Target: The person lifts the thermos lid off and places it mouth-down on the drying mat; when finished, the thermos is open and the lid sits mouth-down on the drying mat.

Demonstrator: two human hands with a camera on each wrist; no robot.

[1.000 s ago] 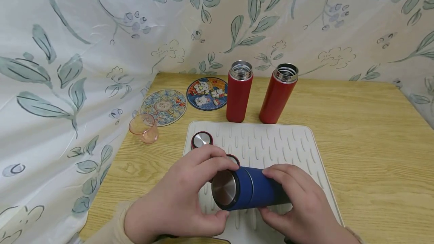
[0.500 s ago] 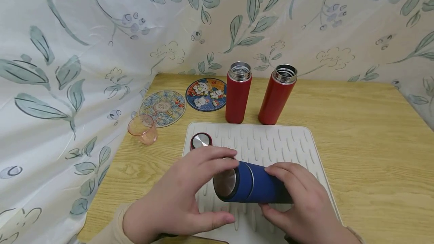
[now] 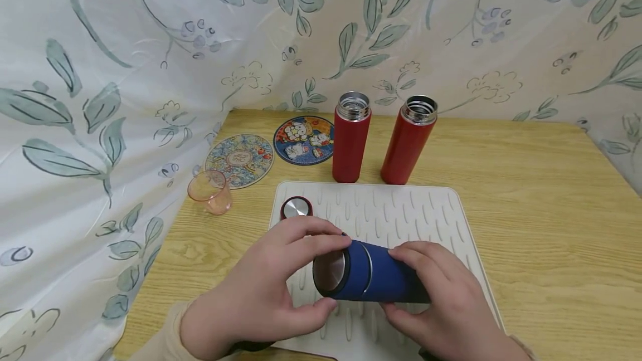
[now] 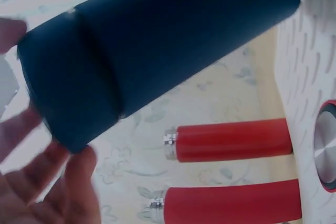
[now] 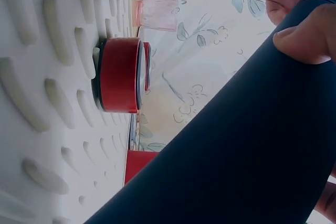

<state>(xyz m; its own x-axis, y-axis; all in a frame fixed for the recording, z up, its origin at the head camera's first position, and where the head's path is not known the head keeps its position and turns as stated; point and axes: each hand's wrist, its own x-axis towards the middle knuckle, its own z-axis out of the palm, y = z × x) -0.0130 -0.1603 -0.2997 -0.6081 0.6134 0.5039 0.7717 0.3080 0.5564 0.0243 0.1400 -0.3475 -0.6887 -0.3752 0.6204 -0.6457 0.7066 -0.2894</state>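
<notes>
A blue thermos (image 3: 393,280) lies tilted in the air above the white drying mat (image 3: 391,210), its cap end facing left. My right hand (image 3: 451,299) grips the body, thumb below and fingers over the top. My left hand (image 3: 266,283) holds the cap (image 3: 357,269) by its rim, fingers above and thumb at the lower edge. A silver ring shows between cap and body. In the left wrist view several left fingertips (image 4: 81,163) touch the cap's edge. One red lid (image 3: 297,207) sits on the mat. The right wrist view shows a nearer red lid (image 5: 118,77), hidden from the head view.
Two red thermos bodies, a left one (image 3: 351,144) and a right one (image 3: 408,141), stand uncapped behind the mat. Left of them lie a blue cartoon coaster (image 3: 304,141) and a floral coaster (image 3: 239,160). A pink clear cup (image 3: 210,193) stands near the table's left side.
My left thumb swings down off the cap, then comes back up against its rim. The blue thermos rises slightly while my right hand keeps its grip. The second red lid disappears behind my left hand.
</notes>
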